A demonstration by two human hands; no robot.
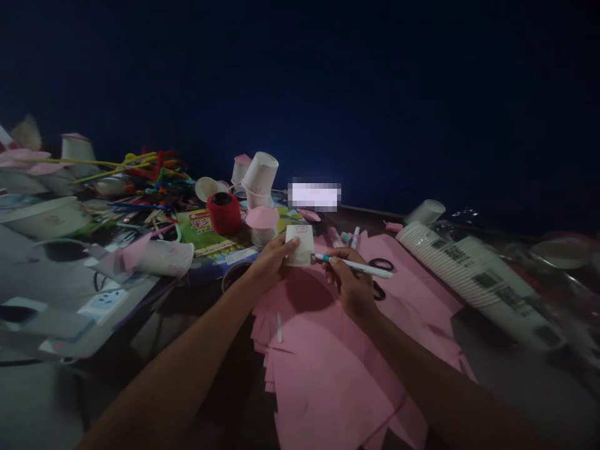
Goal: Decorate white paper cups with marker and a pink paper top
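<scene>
A small white paper cup point(300, 247) with a pinkish-red mark near its top is held in my left hand point(274, 257), the thumb lying across its side. My right hand point(349, 278) grips a white marker point(368, 269) with a blue band, its tip at the cup's lower right edge. Beneath both hands lies a stack of pink paper point(328, 362). Black-handled scissors point(382, 265) rest on the paper just right of my right hand, partly hidden by it.
Stacked paper cups point(450, 265) in plastic lie at the right. A red yarn roll point(224, 214), pink-topped cup point(262, 225) and upright cups point(260, 174) stand behind. Colourful pipe cleaners point(152, 169) and a power strip point(104, 301) are at the left.
</scene>
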